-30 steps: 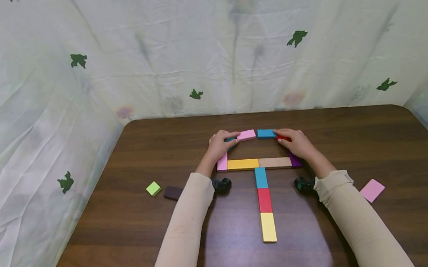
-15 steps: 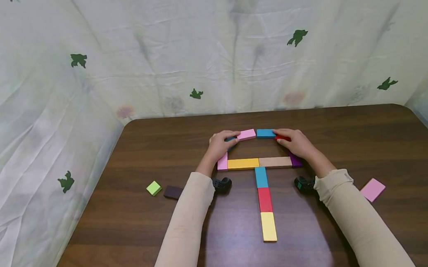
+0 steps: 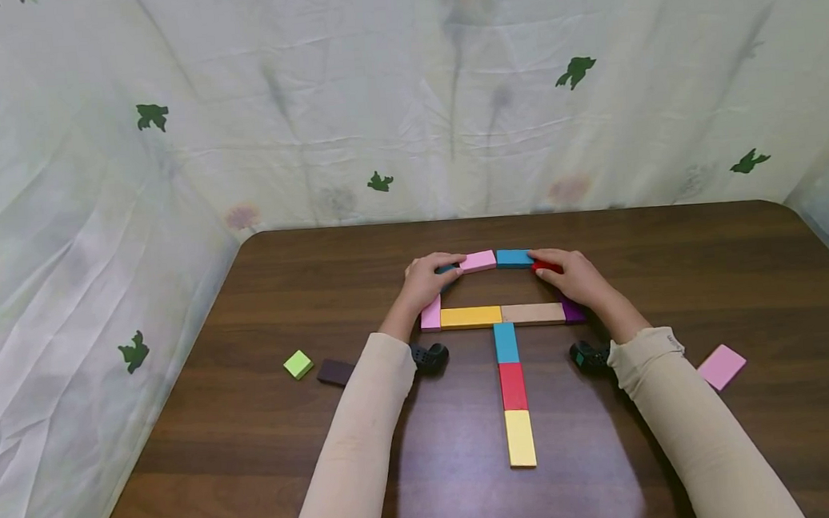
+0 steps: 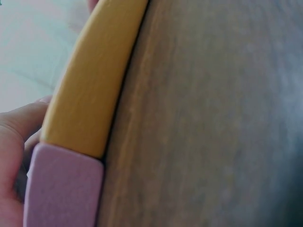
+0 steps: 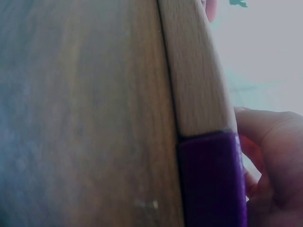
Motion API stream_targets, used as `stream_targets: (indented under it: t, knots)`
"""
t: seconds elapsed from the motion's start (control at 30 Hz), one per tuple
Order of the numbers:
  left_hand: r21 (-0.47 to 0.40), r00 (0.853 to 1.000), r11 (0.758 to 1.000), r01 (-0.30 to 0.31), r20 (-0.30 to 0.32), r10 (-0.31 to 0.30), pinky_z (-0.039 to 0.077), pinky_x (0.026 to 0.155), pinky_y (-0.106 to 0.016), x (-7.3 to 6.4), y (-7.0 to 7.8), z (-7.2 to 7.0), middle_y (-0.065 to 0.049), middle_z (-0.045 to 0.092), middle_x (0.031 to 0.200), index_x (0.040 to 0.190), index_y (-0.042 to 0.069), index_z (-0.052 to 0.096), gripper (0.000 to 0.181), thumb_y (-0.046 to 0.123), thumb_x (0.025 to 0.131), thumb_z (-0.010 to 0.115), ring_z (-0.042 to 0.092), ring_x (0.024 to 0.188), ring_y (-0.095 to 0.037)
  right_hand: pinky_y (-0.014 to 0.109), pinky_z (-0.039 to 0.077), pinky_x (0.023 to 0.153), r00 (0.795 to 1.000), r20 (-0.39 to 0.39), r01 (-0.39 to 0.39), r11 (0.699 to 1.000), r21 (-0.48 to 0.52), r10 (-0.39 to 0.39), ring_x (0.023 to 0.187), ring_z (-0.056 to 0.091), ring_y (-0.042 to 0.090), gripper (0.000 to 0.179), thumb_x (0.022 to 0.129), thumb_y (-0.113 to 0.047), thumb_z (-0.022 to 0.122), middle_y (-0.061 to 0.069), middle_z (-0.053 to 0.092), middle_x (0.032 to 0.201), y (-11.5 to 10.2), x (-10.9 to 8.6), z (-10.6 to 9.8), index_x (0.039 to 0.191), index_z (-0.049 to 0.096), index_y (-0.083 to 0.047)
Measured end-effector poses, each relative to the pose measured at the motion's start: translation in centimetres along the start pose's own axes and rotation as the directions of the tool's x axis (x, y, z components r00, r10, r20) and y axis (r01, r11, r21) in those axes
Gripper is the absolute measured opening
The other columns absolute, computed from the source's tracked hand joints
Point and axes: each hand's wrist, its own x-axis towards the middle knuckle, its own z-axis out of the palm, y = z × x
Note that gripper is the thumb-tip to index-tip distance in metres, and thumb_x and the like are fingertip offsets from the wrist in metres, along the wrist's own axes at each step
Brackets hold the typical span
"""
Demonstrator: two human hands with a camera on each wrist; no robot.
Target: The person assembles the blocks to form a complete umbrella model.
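At the far side of an outline of flat blocks, my left hand point(image 3: 425, 284) holds a blue block, mostly hidden under its fingers. Its index fingertip reaches the end of a pink block point(image 3: 479, 262). Opposite, my right hand point(image 3: 576, 280) pinches a red block point(image 3: 548, 268), with a fingertip at the end of a brighter blue block point(image 3: 513, 258). The pink and bright blue blocks meet end to end. A yellow-orange block point(image 4: 90, 80) and a beige block point(image 5: 196, 71) form the near row, between a pink block point(image 4: 64, 187) and a purple block point(image 5: 213, 182).
Blue point(image 3: 506, 342), red point(image 3: 513, 386) and pale yellow point(image 3: 520, 438) blocks run in a line toward the near side. A green block point(image 3: 298, 365) and a dark block point(image 3: 335, 373) lie left, a pink block point(image 3: 721, 367) right. Cloth hangs behind the table point(image 3: 674, 257).
The bright blue and red blocks have slid slightly left with my right hand, closing the narrow gap to the pink block. My left hand has stayed almost still.
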Motion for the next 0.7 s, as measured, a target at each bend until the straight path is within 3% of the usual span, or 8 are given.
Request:
stream_targets:
  t: [0.37,0.57,0.7]
  knots:
    - [-0.023,1.0,1.0,0.01,-0.001,-0.01,0.016,0.101,-0.044,-0.2,0.0,-0.3,0.004,0.053,0.124,0.122,0.025,0.058,0.034,0.031,0.089,0.057,0.041,0.119,-0.015,0.05,0.028,0.097,1.0,0.005,-0.007,1.0,0.016,0.007,0.121,0.036,0.034,0.045,0.091,-0.016,0.053,0.018,0.04,0.135,-0.2,0.0,0.0,0.134,0.043,-0.008]
    - [-0.136,0.997,0.988,0.077,-0.014,-0.08,0.032,0.097,-0.038,-0.5,0.1,-0.5,0.001,0.049,0.127,0.129,0.021,0.051,0.039,0.031,0.091,0.053,0.042,0.116,-0.017,0.05,0.025,0.099,0.999,-0.019,-0.03,0.998,0.058,0.031,0.125,0.031,0.035,0.048,0.091,-0.018,0.053,0.018,0.037,0.137,-0.3,0.0,-0.1,0.135,0.039,-0.005]
    - [-0.162,0.993,0.982,0.095,-0.048,-0.104,0.04,0.09,-0.034,-0.8,0.4,-0.9,-0.004,0.05,0.123,0.128,0.014,0.05,0.04,0.029,0.091,0.054,0.047,0.107,-0.019,0.053,0.027,0.096,0.996,-0.048,-0.072,0.993,0.093,0.077,0.123,0.031,0.038,0.05,0.092,-0.021,0.052,0.017,0.033,0.139,-1.0,-0.4,-0.7,0.137,0.036,-0.006]
